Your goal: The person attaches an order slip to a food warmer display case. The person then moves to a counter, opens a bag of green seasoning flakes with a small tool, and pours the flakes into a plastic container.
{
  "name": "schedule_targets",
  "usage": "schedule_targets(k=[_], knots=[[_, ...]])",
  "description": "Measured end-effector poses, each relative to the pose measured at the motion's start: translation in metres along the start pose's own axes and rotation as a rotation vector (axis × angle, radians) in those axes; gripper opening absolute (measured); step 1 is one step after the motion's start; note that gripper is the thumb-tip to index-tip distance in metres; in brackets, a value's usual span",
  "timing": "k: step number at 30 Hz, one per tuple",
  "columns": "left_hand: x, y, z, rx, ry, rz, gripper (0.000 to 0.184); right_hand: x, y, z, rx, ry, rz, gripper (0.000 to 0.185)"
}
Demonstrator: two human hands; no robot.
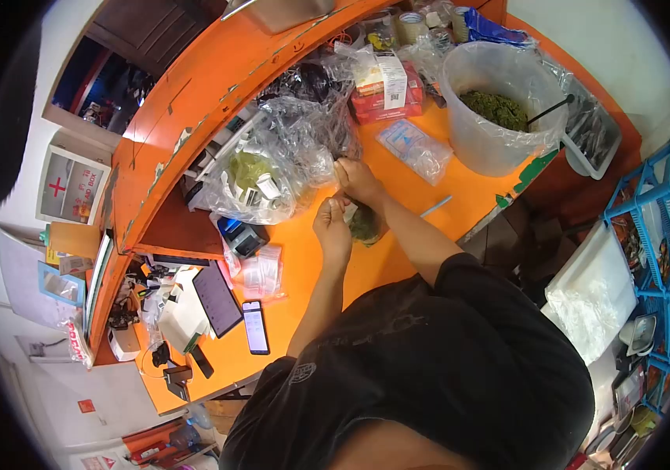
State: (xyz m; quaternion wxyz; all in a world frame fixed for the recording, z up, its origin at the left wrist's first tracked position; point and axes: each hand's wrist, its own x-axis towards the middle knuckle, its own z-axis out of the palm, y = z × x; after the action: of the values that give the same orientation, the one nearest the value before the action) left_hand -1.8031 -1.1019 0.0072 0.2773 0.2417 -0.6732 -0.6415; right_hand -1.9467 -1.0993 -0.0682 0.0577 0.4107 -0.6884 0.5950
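Left hand (pixel 333 229) and right hand (pixel 358 182) – both grips closed – pinch the top of one green-filled bag (pixel 364 227) on the tabletop (pixel 304 254), left of one bucket (pixel 480 149).

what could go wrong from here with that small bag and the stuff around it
The small bag of green stuff might spill if its neck, hidden by the left hand and right hand, isn't closed. The phone lies beside the left forearm, so an elbow might knock it. The big tub sits near the table's edge, so a bump could tip it.
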Motion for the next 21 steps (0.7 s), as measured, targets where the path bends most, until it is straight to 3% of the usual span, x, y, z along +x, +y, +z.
schedule_targets(k=[4,10,21], knots=[[-0.002,-0.005,-0.002,-0.046,-0.025,0.056,0.03,-0.003,0.014,0.007,-0.132,0.021,-0.182,0.017],[-0.008,-0.005,-0.006,-0.019,-0.005,0.053,0.029,-0.002,-0.004,-0.001,0.017,-0.001,0.014,0.024],[-0.018,-0.006,-0.008,-0.006,-0.01,0.061,0.028,-0.002,-0.01,-0.002,0.013,-0.003,0.045,0.024]])
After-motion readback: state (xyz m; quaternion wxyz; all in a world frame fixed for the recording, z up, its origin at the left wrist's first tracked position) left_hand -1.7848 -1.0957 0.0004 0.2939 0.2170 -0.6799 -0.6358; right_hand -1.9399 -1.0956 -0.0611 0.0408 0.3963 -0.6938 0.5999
